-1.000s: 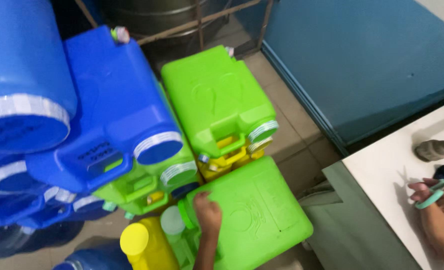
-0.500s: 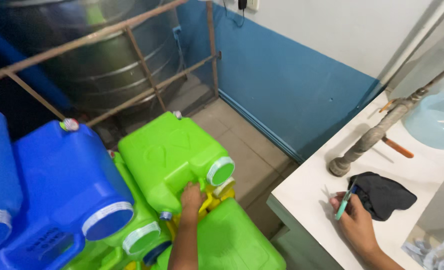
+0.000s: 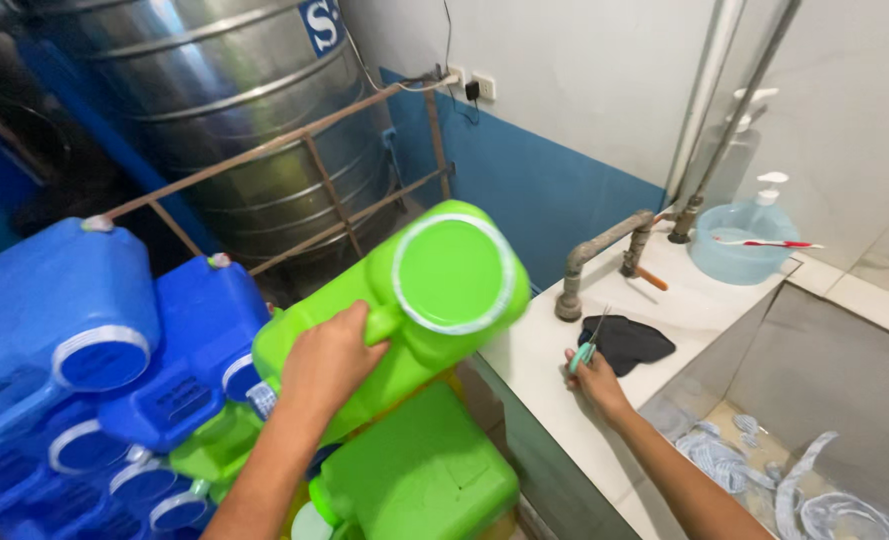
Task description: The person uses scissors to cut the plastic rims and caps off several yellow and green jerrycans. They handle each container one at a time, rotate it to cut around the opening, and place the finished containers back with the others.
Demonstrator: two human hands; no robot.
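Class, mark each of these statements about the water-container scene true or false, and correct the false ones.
1. The left hand grips a green container by its handle. True.
2. The right hand is empty. False: it holds a small tool with a teal handle.
3. A dark cloth lies on the white counter beside the right hand. True.
4. The stacked containers at the far left are red. False: they are blue containers.
5. A large metal tank stands behind a rusty frame. True.
6. The light blue basin sits on the floor. False: it sits on the counter, by the wall.
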